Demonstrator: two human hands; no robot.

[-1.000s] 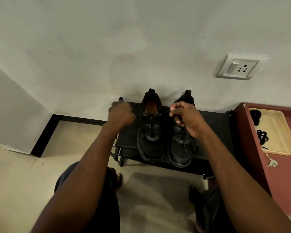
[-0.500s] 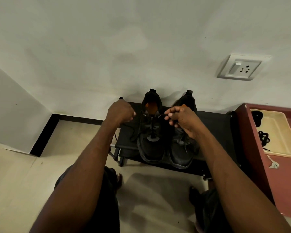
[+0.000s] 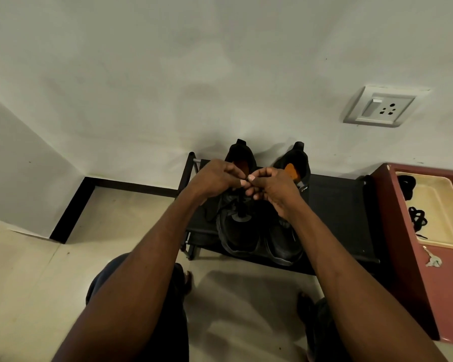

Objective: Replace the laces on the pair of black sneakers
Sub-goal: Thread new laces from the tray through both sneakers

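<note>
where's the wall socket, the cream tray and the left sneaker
wall socket (image 3: 382, 107): head view, on its white faceplate
cream tray (image 3: 429, 202): head view, on its bare floor
left sneaker (image 3: 238, 236): head view, on its toe, below the hands

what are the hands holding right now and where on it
Both hands, left and right, pinch together over the left sneaker, probably on its lace; which part cannot be told.

Room dim, light soft and even, greenish-grey cast on wall (image 3: 220, 61). Soft shadow behind 2 black sneakers (image 3: 262, 226) on wall; broad shadow on floor (image 3: 246, 296) below arms. Sneakers underexposed, lace detail lost. Wide-angle bend at edges; socket (image 3: 379, 107) skewed. No glare; focus mostly sharp.
</note>
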